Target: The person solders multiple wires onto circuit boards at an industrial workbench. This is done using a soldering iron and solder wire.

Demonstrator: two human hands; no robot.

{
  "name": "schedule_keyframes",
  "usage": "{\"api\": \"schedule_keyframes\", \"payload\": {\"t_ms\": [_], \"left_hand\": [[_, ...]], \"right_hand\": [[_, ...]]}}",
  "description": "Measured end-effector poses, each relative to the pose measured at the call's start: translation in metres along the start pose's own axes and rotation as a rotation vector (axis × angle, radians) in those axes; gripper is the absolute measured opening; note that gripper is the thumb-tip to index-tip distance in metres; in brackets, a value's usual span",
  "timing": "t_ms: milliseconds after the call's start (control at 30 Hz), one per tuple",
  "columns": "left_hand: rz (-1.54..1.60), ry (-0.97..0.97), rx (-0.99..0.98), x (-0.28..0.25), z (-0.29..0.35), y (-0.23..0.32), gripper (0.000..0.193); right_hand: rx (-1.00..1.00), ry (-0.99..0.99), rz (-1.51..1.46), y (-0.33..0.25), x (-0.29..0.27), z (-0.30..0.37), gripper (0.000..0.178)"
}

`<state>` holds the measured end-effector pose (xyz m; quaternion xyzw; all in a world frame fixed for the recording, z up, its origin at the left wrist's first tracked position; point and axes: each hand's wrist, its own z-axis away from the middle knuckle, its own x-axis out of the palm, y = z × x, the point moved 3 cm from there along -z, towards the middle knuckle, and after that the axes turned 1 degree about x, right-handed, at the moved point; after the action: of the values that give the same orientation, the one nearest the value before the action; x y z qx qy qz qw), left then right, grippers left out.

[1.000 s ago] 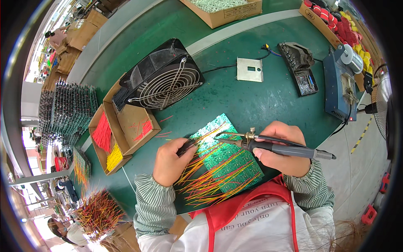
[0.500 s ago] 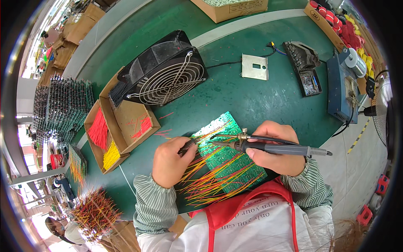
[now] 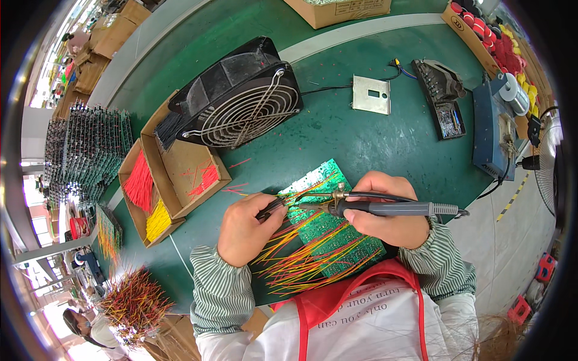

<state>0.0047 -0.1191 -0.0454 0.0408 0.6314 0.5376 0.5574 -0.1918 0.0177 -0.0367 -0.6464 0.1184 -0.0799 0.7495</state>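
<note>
A green circuit board [image 3: 335, 240] lies on the bench in front of me, with rows of red and yellow wires [image 3: 295, 262] sticking out over its left side. My right hand [image 3: 388, 210] is closed around the grey handle of a soldering iron [image 3: 379, 208]; a thin curved solder feed tube [image 3: 313, 194] runs along it. The iron's tip points left over the board's upper left edge, near my left hand. My left hand [image 3: 250, 228] pinches a slim dark tool [image 3: 271, 207] that looks like tweezers, close to the wire ends there. Exactly what the tips touch is too small to tell.
A cardboard box [image 3: 224, 173] with red, yellow and black wires stands left, beside a black fan [image 3: 241, 102]. Stacked boards [image 3: 87, 156] and a wired bundle [image 3: 135, 307] sit farther left. A metal plate [image 3: 371, 94], black tray [image 3: 448, 120] and blue soldering unit [image 3: 490, 126] are right.
The soldering iron has moved slightly left, bringing its tip closer to the dark tool in my left hand. The whole view has shifted a little; the left hand keeps its pinch.
</note>
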Motion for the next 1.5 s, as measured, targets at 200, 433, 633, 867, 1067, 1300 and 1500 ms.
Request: {"api": "schedule_keyframes", "payload": {"t_ms": [200, 433, 633, 867, 1067, 1300, 1500], "left_hand": [[0.008, 0.018, 0.003, 0.001, -0.001, 0.000, 0.016], [0.017, 0.002, -0.009, 0.001, -0.001, 0.001, 0.016], [0.026, 0.018, -0.009, 0.001, -0.001, 0.000, 0.015], [0.033, 0.012, -0.005, 0.002, -0.002, -0.001, 0.014], [0.025, 0.006, -0.006, 0.002, -0.002, 0.000, 0.014], [-0.107, 0.065, 0.128, -0.009, 0.004, 0.003, 0.014], [-0.309, 0.504, 0.003, -0.037, 0.013, 0.035, 0.011]], "right_hand": [[0.011, -0.015, 0.005, -0.002, -0.001, -0.001, 0.019], [-0.025, 0.014, -0.044, -0.004, -0.005, 0.002, 0.018], [-0.043, 0.001, 0.051, -0.003, -0.003, 0.002, 0.018], [-0.040, -0.016, 0.053, -0.003, -0.001, -0.001, 0.019], [-0.034, 0.037, 0.013, -0.008, -0.008, 0.004, 0.018], [-0.029, 0.079, 0.052, -0.009, -0.016, 0.012, 0.017], [0.081, 0.123, -0.048, -0.002, -0.025, 0.016, 0.018]]}}
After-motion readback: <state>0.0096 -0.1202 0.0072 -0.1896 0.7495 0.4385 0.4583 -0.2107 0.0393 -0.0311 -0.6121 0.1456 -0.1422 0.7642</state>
